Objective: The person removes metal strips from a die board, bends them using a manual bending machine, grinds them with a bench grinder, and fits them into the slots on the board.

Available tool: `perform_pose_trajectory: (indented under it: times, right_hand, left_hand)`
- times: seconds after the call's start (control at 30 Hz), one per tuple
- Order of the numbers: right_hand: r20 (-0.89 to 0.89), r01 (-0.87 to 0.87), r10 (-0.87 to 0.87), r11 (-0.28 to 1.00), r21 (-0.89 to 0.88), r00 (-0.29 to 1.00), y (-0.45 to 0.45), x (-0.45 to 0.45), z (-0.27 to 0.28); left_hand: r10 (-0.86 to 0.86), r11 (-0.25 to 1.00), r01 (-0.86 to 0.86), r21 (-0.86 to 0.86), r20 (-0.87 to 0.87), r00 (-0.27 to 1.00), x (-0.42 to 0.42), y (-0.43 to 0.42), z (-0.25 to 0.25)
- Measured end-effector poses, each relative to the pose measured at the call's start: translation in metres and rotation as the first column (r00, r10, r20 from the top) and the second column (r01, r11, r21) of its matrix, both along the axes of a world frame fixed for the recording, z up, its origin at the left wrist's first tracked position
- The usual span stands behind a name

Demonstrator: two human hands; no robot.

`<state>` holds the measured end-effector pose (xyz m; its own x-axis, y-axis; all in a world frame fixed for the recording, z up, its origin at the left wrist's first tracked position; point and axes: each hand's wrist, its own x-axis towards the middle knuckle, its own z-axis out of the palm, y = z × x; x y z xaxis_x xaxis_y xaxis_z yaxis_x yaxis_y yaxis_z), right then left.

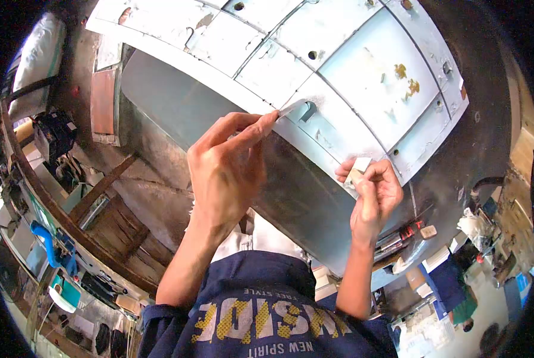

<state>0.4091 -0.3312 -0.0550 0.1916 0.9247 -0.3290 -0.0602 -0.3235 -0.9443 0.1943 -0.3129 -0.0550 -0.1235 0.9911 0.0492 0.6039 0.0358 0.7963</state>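
Note:
A large white metal panel (267, 59), with dark seams, round holes and brown stained patches, lies in front of me. My left hand (228, 161) is closed, with thumb and fingers pinching a thin, pale, flat piece (294, 108) at the panel's near edge. What that piece is, I cannot tell; a dark curved mark shows beside its tip. Over the panel's near right corner, my right hand (374, 188) is closed around a small cream-white block (360, 170), gripped between thumb and fingers.
A dark grey surface (177, 98) extends beneath the panel. Red-handled tools (398, 238) lie near its right edge. Wooden boards (120, 221) and cluttered shelving are to the left, with a blue object (45, 241). Another person in green (465, 307) is at lower right.

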Motion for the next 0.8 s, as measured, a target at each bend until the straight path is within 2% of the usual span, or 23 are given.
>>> perform_pose_trajectory:
  times: [0.07,0.13,0.23,0.3,0.8]
  right_hand:
    - [-0.033,-0.031,0.032,0.999,0.043,0.999,-0.0021,0.002,-0.0011]
    - [0.06,-0.077,0.077,0.997,-0.006,0.995,-0.0023,0.0001,0.0017]
    - [0.116,-0.082,0.08,0.996,0.015,0.99,-0.0015,-0.0019,-0.0011]
    - [0.125,-0.084,0.083,0.996,0.003,0.989,0.0,-0.004,0.0005]
    - [0.236,-0.164,0.156,0.986,0.014,0.959,-0.0019,-0.0023,-0.003]
  left_hand:
    - [0.019,0.999,-0.018,-0.043,0.006,1.0,0.0026,0.0001,0.0071]
    - [0.038,0.996,-0.037,-0.086,0.01,0.999,0.0049,-0.0026,0.0103]
    - [0.075,0.993,-0.072,-0.095,0.022,0.997,0.0063,-0.0057,0.0086]
    - [0.068,0.997,-0.069,-0.037,-0.023,0.997,0.0058,-0.0039,0.0051]
    - [0.041,0.998,-0.046,-0.046,-0.103,0.994,0.0066,-0.0079,0.0046]
